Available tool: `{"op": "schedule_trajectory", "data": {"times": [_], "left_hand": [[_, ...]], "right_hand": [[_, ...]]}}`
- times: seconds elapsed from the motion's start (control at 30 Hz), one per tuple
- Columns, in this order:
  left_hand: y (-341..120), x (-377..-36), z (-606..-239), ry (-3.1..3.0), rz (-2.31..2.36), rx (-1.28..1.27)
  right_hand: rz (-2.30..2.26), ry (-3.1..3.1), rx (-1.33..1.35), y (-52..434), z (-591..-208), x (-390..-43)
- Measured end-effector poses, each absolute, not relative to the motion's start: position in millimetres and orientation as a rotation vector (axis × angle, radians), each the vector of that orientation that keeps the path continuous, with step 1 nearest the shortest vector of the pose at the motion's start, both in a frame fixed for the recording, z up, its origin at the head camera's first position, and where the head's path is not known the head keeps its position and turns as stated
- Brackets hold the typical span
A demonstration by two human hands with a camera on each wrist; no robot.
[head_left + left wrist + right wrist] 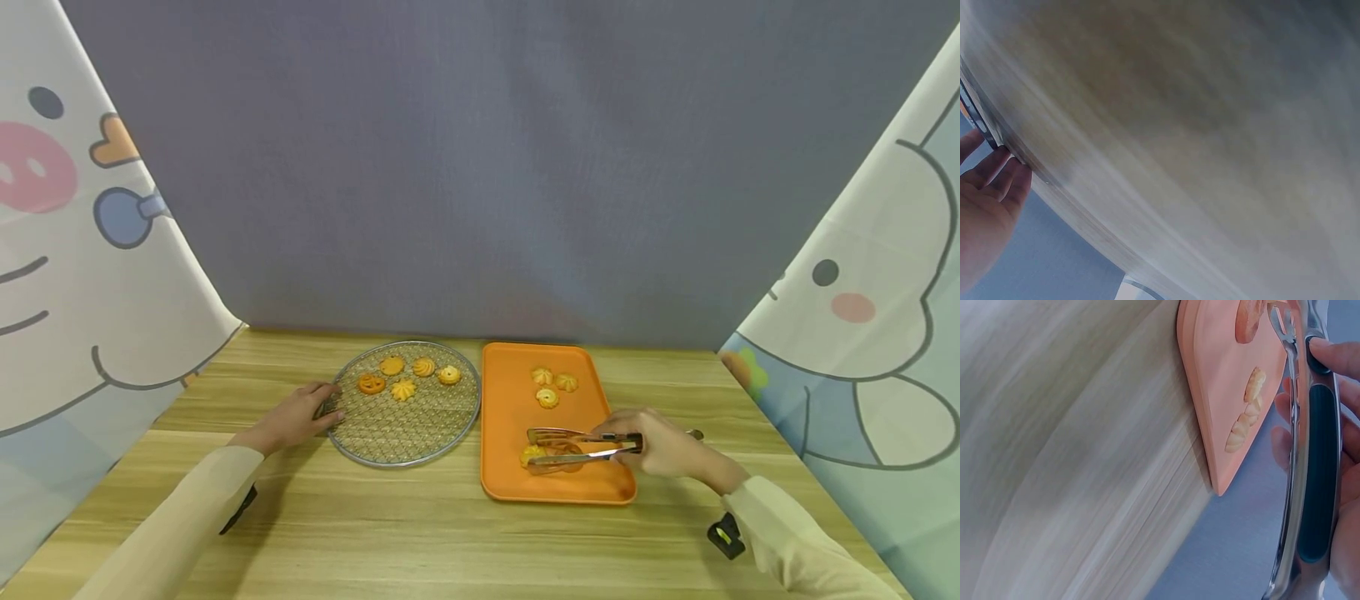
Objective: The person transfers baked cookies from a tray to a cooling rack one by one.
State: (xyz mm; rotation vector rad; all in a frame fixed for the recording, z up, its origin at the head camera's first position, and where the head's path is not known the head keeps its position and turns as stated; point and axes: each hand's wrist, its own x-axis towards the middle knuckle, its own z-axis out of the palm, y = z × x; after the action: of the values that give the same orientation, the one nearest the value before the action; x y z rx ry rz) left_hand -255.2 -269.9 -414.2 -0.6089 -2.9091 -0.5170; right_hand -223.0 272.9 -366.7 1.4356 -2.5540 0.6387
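Observation:
My right hand [648, 442] grips metal tongs [1316, 475] with dark handle inlays. The spread tong ends reach over the near part of an orange tray [510, 400]. A yellow cookie [531, 455] and a browner cookie [1249, 322] lie by the tong ends, partly covered by them in the head view. Three pale piped cookies [547, 398] sit farther back on this tray. On the left, my left hand [296, 415] touches the edge of a round wire rack [405, 433], its fingers [1016, 181] relaxed at the rim. Several cookies [402, 389] of different shapes lie on the rack's far half.
Rack and tray stand side by side on a wood-grain table [405, 533]. A grey curtain [480, 183] closes off the back. Cartoon-printed sheets [82, 275] hang at both sides.

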Motion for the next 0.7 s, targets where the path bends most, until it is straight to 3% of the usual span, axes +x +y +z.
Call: {"op": "schedule_trajectory", "data": {"times": [0.7], "left_hand": [[-268.4, -253.3, -411.4, -2.902, -0.525, -0.617]], "right_hand": [[0.652, -2.57, 1.407, 271.7, -367.2, -223.8]]}}
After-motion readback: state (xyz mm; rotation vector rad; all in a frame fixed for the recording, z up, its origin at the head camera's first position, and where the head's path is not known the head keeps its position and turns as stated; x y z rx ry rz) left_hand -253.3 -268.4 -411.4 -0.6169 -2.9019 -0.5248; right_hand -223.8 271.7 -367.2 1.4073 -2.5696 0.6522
